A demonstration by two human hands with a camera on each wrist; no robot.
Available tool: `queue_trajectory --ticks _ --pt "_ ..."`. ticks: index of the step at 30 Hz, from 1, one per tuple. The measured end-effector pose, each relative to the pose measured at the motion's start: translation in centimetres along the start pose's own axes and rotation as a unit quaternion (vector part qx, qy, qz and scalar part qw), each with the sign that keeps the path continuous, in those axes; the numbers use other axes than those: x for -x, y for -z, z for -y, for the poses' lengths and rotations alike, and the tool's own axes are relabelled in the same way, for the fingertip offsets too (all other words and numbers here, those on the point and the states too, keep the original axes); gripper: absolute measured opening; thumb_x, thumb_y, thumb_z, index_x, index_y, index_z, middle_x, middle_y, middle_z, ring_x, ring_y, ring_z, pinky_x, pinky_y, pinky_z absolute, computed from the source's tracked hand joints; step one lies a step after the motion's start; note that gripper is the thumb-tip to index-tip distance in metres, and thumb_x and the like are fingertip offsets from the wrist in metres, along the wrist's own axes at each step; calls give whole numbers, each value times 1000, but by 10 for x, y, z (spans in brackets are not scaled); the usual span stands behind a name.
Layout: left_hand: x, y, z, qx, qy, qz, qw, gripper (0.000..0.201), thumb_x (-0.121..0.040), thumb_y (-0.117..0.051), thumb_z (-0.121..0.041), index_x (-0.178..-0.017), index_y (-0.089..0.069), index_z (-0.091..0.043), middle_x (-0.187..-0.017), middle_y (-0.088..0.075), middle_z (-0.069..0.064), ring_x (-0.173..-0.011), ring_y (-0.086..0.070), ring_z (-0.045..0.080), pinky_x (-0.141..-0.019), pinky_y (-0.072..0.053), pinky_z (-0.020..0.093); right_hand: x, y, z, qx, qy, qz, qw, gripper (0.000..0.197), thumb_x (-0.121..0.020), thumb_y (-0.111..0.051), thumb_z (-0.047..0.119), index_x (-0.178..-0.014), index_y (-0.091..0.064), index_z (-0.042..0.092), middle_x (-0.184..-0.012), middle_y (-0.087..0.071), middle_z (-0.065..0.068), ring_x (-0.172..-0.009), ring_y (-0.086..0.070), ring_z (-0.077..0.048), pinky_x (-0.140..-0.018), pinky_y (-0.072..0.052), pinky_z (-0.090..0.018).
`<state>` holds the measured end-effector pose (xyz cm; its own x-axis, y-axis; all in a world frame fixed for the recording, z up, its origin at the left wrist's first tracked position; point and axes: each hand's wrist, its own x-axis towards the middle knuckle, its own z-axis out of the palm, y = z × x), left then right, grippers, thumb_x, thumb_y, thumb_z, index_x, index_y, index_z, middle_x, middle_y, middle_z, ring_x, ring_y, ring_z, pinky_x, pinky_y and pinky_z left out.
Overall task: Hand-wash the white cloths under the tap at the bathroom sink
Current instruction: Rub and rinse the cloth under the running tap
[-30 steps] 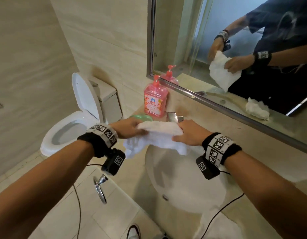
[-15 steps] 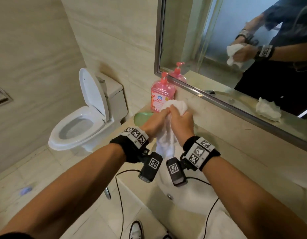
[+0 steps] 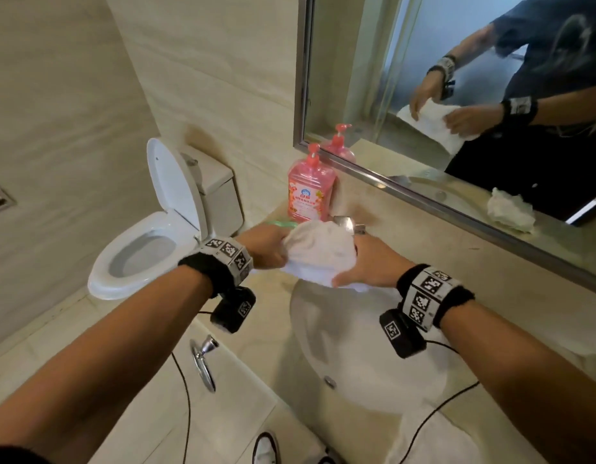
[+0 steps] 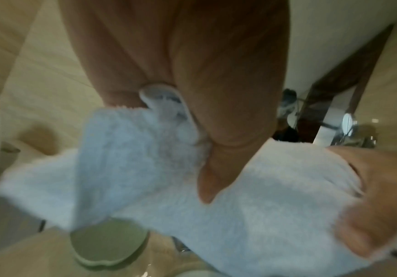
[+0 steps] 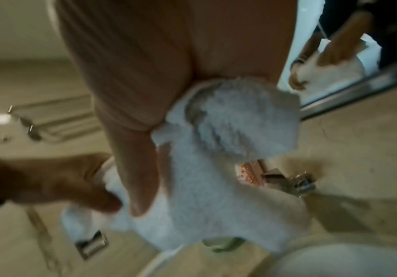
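Observation:
Both hands hold one white cloth (image 3: 318, 254) spread between them above the far rim of the white sink (image 3: 363, 356). My left hand (image 3: 268, 247) grips its left end, and the left wrist view shows the thumb pinching the cloth (image 4: 145, 159). My right hand (image 3: 363, 266) grips the right end, where a fold of the cloth (image 5: 228, 150) bunches under the palm. The chrome tap (image 3: 348, 224) stands just behind the cloth, partly hidden. I see no running water. A second crumpled white cloth (image 3: 509, 209) shows only in the mirror.
A pink soap pump bottle (image 3: 310, 190) stands on the beige counter behind the tap, with a green dish (image 3: 283, 223) beside it. A toilet (image 3: 162, 226) with its lid up is at the left. A chrome towel ring (image 3: 203, 360) hangs on the counter front.
The hands, which were pressed together with the cloth bunched between them, have moved apart and lowered, stretching the cloth out over the sink's far rim.

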<state>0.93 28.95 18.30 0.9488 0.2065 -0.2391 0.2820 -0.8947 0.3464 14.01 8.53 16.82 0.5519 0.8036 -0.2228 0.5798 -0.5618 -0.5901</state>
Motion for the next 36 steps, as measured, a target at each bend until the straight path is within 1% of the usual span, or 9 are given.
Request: queue_trajectory --ticks 3,6,9,14,17,20,24,30,36 --pt "-2 -7 22 70 -25 29 997 12 -85 -68 -21 -96 -70 -18 -94 -70 -1 -84 -59 16 -68 -37 19 -1 -8 -11 169 -36 76 982 34 -73 -82 35 -93 -65 13 -84 -67 -2 -77 -63 -21 -62 -48 -27" --pt "-6 -17 40 216 -26 -7 976 10 -90 -65 -32 -99 -70 -32 -95 -68 -14 -87 -61 5 -80 -44 22 -1 -9 -28 -37 -93 26 995 20 -78 -79 36 -90 -67 26 -78 -71 11 -77 -69 -12 -64 -51 -18" --pt "-7 -31 43 322 53 -43 944 33 -72 -65 -68 -85 -69 -38 -80 -70 -17 -77 -65 5 -74 -50 24 -4 -19 -28 -236 -158 -107 953 24 -82 -77 29 -102 -70 19 -97 -76 -3 -85 -71 -17 -75 -57 -31" --pt "-23 -46 14 590 88 12 803 59 -95 -39 -64 -130 -58 -20 -131 -63 10 -119 -59 27 -107 -41 46 -29 -80 28 -310 -160 -255 902 23 -85 -69 31 -104 -69 18 -93 -73 3 -87 -69 -17 -74 -56 -31" --pt "-25 -53 1 647 111 -7 755 47 -103 -32 -49 -121 -60 -16 -131 -62 14 -118 -60 28 -110 -40 48 -53 -97 53 -390 -148 -253 873 14 -93 -62 28 -104 -67 20 -94 -73 7 -76 -69 -5 -56 -50 -13" --pt "-27 -53 -1 570 125 13 812 61 -101 -31 -53 -127 -59 -5 -130 -61 16 -119 -58 30 -110 -39 47 -69 -98 53 -395 -175 -292 854 22 -98 -55 25 -114 -67 15 -101 -71 3 -86 -66 -10 -54 -47 -10" --pt "-43 -57 7 491 131 17 861 62 -102 -30 -53 -121 -64 -5 -124 -64 16 -112 -61 30 -104 -43 42 -64 -106 33 -378 -164 -272 869 21 -97 -55 24 -77 -61 26 -69 -64 20 -61 -63 9 -46 -43 -7" --pt "-66 -96 15 160 36 135 977 42 -98 -49 -46 -107 -62 -7 -111 -66 13 -99 -61 30 -78 -41 33 -36 -76 -60 -23 -129 44 990 30 -90 -67 26 -117 -65 15 -110 -71 -5 -91 -62 -20 -68 -45 -27" --pt "-97 -137 11 138 59 119 982 64 -89 -54 -62 -133 -52 -15 -130 -59 9 -114 -56 30 -88 -41 32 -49 -50 -127 54 -195 92 975 59 -100 -38 60 -99 -69 9 -95 -68 -10 -94 -63 -31 -73 -42 -35"
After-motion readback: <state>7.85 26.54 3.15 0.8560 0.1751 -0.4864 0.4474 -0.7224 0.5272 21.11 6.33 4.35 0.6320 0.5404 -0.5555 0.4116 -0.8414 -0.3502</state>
